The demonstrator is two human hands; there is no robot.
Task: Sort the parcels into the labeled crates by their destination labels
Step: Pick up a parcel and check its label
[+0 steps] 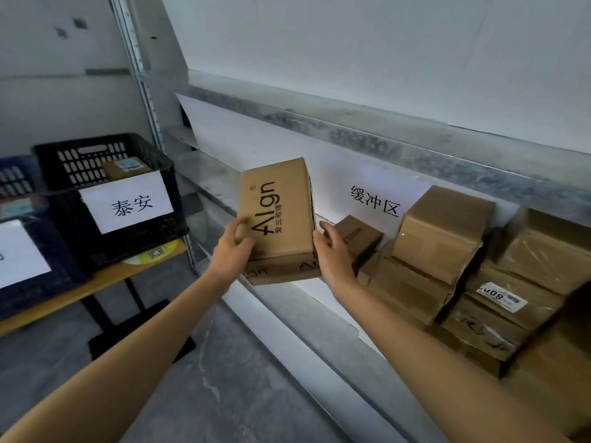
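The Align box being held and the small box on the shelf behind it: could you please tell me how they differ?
The Align box is held clear of the shelf between the left grip and right grip; the small box sits unheld on it. The Align box looks clearly bigger than the small box. The Align box carries large black lettering; the small box shows only a thin line of print. Both are brown cardboard.

Illumination: dim, diffuse, cool-toned. A brighter patch lies on the white backing sheet (332,183) right of the Align box (278,219). Left crates (153,225) show motion blur. Wide-angle distortion bends frame edges; near-right cartons (550,362) are shadowed.
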